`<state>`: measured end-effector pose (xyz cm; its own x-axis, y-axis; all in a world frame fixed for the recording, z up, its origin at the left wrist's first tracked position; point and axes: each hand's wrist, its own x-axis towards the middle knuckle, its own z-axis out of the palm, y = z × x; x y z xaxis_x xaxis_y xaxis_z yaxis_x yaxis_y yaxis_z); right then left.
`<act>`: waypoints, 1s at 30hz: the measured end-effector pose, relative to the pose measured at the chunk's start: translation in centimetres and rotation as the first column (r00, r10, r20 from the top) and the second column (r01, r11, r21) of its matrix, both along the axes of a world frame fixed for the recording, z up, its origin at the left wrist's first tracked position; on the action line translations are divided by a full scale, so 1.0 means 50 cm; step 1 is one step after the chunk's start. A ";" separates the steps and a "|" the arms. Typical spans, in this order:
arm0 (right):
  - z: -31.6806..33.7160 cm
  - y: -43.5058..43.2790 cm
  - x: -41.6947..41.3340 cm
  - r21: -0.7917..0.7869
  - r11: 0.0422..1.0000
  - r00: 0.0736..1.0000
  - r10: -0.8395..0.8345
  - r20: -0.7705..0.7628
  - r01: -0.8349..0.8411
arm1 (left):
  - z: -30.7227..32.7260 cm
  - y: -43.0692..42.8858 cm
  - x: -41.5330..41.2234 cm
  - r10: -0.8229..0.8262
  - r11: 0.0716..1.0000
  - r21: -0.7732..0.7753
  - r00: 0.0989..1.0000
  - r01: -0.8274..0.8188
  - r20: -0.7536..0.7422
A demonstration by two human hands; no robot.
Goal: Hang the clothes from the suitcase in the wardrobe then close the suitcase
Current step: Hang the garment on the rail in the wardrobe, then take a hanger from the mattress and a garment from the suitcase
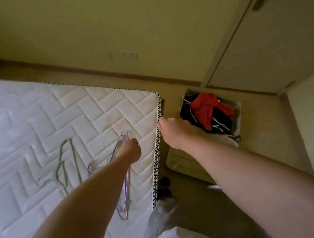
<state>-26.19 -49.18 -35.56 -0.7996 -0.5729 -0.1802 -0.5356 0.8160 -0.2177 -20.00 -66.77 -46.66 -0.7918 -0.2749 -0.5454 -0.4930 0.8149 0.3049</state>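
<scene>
An open pale suitcase (pixel 237 112) lies on the floor right of the mattress, holding a red garment (pixel 205 107) on top of black clothes (pixel 222 120). Its lid (pixel 188 167) lies flat nearer me. Several wire hangers lie on the white quilted mattress (pixel 43 124): a grey one (pixel 69 165) at left, a purple bunch (pixel 125 186) beside it. My left hand (pixel 131 150) grips the top of the purple hangers. My right hand (pixel 173 131) reaches out over the gap between mattress and suitcase, fingers relaxed, holding nothing. The wardrobe doors (pixel 268 45) at upper right are closed.
The mattress edge with black-and-white trim (pixel 158 146) runs between my hands. A small dark object (pixel 165 184) sits on the floor by the mattress. White fabric (pixel 169 225) shows at the bottom. A skirting board (pixel 113 73) lines the far wall.
</scene>
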 end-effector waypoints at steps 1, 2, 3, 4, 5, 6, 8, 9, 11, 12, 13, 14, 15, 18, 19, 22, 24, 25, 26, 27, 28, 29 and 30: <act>-0.027 -0.030 -0.010 0.041 0.999 0.998 0.026 0.052 -0.028 | -0.025 -0.024 0.004 0.034 0.999 -0.007 0.999 -0.034 0.037; -0.056 -0.060 -0.020 0.086 0.994 0.994 0.053 0.096 -0.062 | -0.054 -0.049 0.008 0.062 0.998 -0.021 0.995 -0.060 0.078; -0.086 -0.088 -0.027 0.127 0.988 0.988 0.067 0.141 -0.085 | -0.083 -0.071 0.017 0.089 0.996 -0.032 0.990 -0.086 0.113; -0.120 -0.112 -0.030 0.165 0.980 0.979 0.076 0.187 -0.107 | -0.108 -0.087 0.028 0.116 0.993 -0.040 0.983 -0.111 0.141; -0.150 -0.132 -0.032 0.188 0.974 0.968 0.080 0.237 -0.127 | -0.130 -0.100 0.036 0.146 0.989 -0.040 0.973 -0.141 0.178; -0.190 -0.156 -0.031 0.215 0.965 0.951 0.083 0.297 -0.151 | -0.161 -0.112 0.051 0.186 0.983 -0.039 0.958 -0.182 0.221; -0.261 -0.191 -0.025 0.267 0.942 0.920 0.091 0.382 -0.204 | -0.212 -0.126 0.069 0.260 0.965 -0.039 0.916 -0.261 0.306; -0.296 -0.203 -0.016 0.288 0.931 0.899 0.082 0.430 -0.223 | -0.236 -0.130 0.081 0.296 0.953 -0.048 0.888 -0.299 0.350; -0.371 -0.233 -0.003 0.317 0.916 0.852 0.047 0.522 -0.245 | -0.297 -0.140 0.103 0.382 0.918 -0.055 0.834 -0.394 0.398; -0.405 -0.246 0.004 0.322 0.912 0.824 0.028 0.566 -0.253 | -0.322 -0.145 0.116 0.418 0.900 -0.064 0.810 -0.431 0.411; -0.438 -0.259 0.007 0.312 0.911 0.796 0.027 0.605 -0.268 | -0.347 -0.151 0.127 0.454 0.880 -0.073 0.785 -0.470 0.420; -0.474 -0.272 0.015 0.306 0.909 0.763 0.019 0.646 -0.282 | -0.369 -0.157 0.140 0.491 0.858 -0.089 0.757 -0.506 0.431; -0.505 -0.284 0.020 0.298 0.914 0.741 0.003 0.671 -0.273 | -0.389 -0.163 0.147 0.532 0.833 -0.105 0.732 -0.544 0.426; -0.582 -0.321 0.037 0.290 0.932 0.697 -0.061 0.714 -0.215 | -0.433 -0.179 0.175 0.676 0.715 -0.147 0.623 -0.683 0.393; -0.609 -0.339 0.044 0.289 0.935 0.692 -0.069 0.719 -0.207 | -0.454 -0.187 0.186 0.721 0.671 -0.162 0.585 -0.723 0.371; -0.659 -0.363 0.060 0.286 0.948 0.676 -0.117 0.727 -0.143 | -0.501 -0.191 0.214 0.737 0.664 -0.160 0.602 -0.731 0.307; -0.691 -0.379 0.076 0.259 0.959 0.644 -0.129 0.754 -0.111 | -0.523 -0.193 0.231 0.712 0.700 -0.171 0.659 -0.693 0.244; -0.700 -0.383 0.083 0.258 0.960 0.635 -0.136 0.761 -0.104 | -0.529 -0.194 0.237 0.695 0.719 -0.174 0.690 -0.673 0.205; -0.708 -0.387 0.090 0.269 0.958 0.641 -0.147 0.753 -0.096 | -0.531 -0.194 0.242 0.683 0.730 -0.179 0.711 -0.660 0.168; -0.713 -0.388 0.094 0.280 0.956 0.660 -0.158 0.734 -0.083 | -0.530 -0.193 0.245 0.676 0.735 -0.183 0.723 -0.652 0.139; -0.714 -0.386 0.095 0.294 0.955 0.661 -0.194 0.725 -0.042 | -0.529 -0.193 0.247 0.673 0.737 -0.184 0.730 -0.650 0.119; -0.712 -0.384 0.096 0.298 0.955 0.648 -0.230 0.726 0.005 | -0.522 -0.191 0.251 0.682 0.729 -0.183 0.723 -0.660 0.112; -0.707 -0.381 0.095 0.292 0.956 0.638 -0.249 0.728 0.041 | -0.512 -0.190 0.254 0.696 0.715 -0.187 0.710 -0.673 0.107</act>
<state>-21.43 -68.24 -70.90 -0.3952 -0.3198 -0.8611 -0.1415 0.9474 -0.2869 -7.31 -76.26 -72.25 -0.2642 -0.7807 -0.5664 -0.9616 0.2581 0.0928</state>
